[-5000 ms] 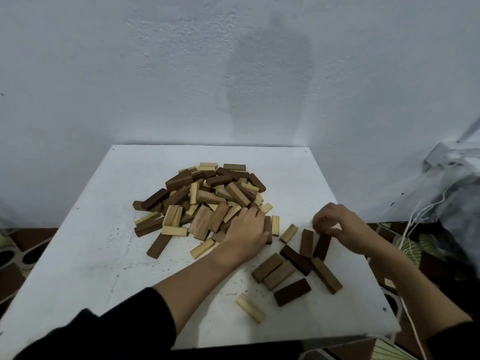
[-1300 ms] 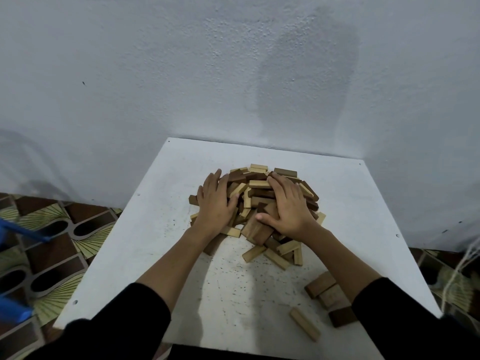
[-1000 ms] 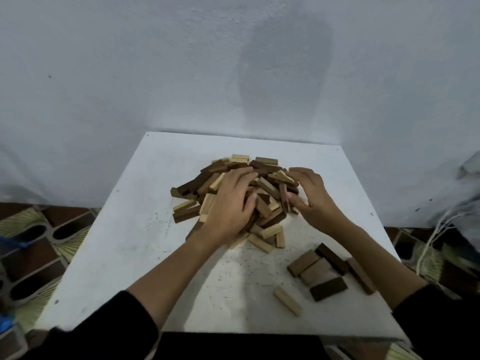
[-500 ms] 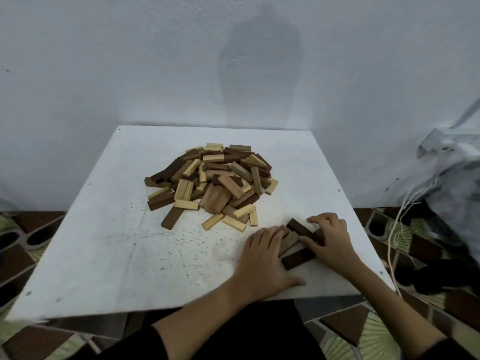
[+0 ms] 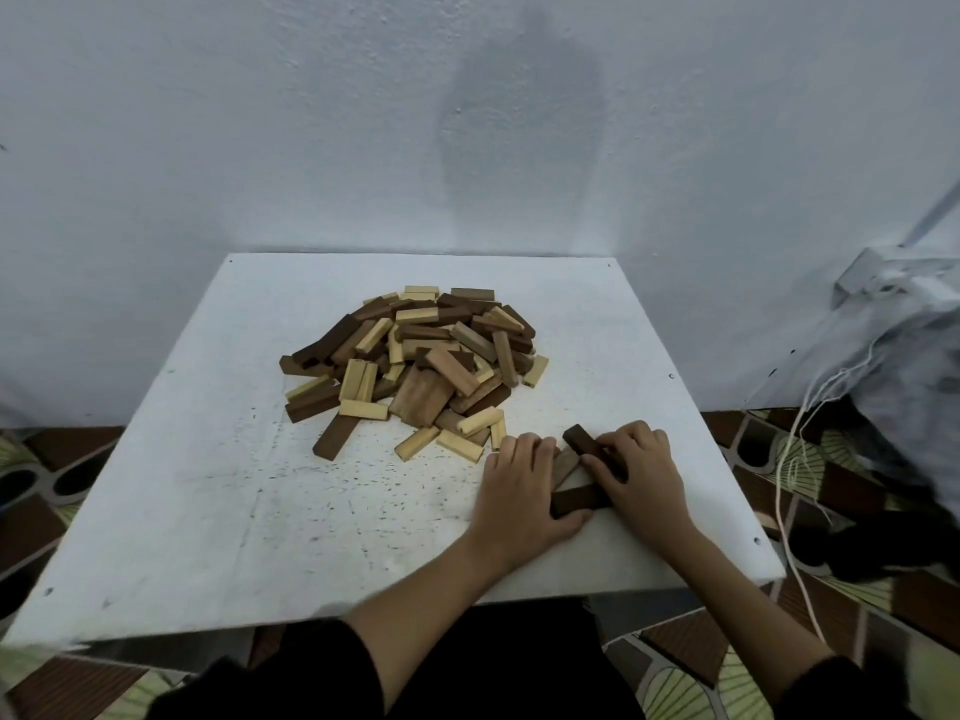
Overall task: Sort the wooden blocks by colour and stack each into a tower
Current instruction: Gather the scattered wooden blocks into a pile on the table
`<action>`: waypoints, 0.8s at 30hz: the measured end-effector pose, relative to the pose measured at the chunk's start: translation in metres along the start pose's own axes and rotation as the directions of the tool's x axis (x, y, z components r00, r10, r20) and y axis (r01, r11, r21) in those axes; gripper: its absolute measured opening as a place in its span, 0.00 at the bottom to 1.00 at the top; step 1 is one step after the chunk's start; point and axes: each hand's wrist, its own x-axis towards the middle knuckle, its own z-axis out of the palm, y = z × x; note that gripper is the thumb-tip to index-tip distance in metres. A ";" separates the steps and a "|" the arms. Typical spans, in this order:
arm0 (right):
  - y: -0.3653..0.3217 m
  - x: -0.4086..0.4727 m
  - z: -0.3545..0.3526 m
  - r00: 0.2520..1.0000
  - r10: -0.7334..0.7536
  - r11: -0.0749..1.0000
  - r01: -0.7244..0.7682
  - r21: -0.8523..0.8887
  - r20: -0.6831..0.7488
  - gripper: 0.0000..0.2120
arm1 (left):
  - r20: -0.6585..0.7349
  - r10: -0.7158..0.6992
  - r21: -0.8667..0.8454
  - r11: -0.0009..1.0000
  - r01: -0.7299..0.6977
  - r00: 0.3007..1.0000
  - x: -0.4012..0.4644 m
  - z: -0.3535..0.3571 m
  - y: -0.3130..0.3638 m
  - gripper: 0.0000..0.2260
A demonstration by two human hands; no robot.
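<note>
On the white table (image 5: 208, 511), a mixed pile of light and dark wooden blocks (image 5: 415, 361) sits toward the far edge. Near the right front corner, the left hand (image 5: 519, 491) lies flat with straight fingers and the right hand (image 5: 644, 480) curls its fingers over a few dark brown blocks (image 5: 582, 498) gathered between them.

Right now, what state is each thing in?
Mixed pile: unsorted heap, mid-table.
Dark blocks: small cluster lying flat between the hands, no tower.
Left hand: fingers straight, pressing the cluster's left side.
Right hand: fingers curled over one dark block.
Table: white, speckled.
</note>
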 end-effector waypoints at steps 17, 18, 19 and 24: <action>-0.005 0.011 0.012 0.994 -0.084 0.985 0.073 -0.159 -0.064 0.13 | 0.028 0.063 -0.190 0.980 -0.057 0.998 -0.002 -0.010 -0.020 0.23; -0.005 0.011 0.012 0.994 -0.087 0.985 0.076 -0.154 -0.067 0.13 | 0.017 0.062 -0.213 0.975 -0.056 0.998 -0.002 -0.010 -0.020 0.23; -0.005 0.011 0.013 0.994 -0.085 0.987 0.074 -0.142 -0.073 0.13 | 0.008 0.058 -0.231 0.971 -0.055 0.998 -0.002 -0.011 -0.021 0.23; -0.020 0.021 0.014 0.990 -0.028 0.999 0.031 0.021 -0.137 0.11 | -0.072 0.001 -0.327 0.945 -0.024 0.997 0.002 -0.019 -0.029 0.22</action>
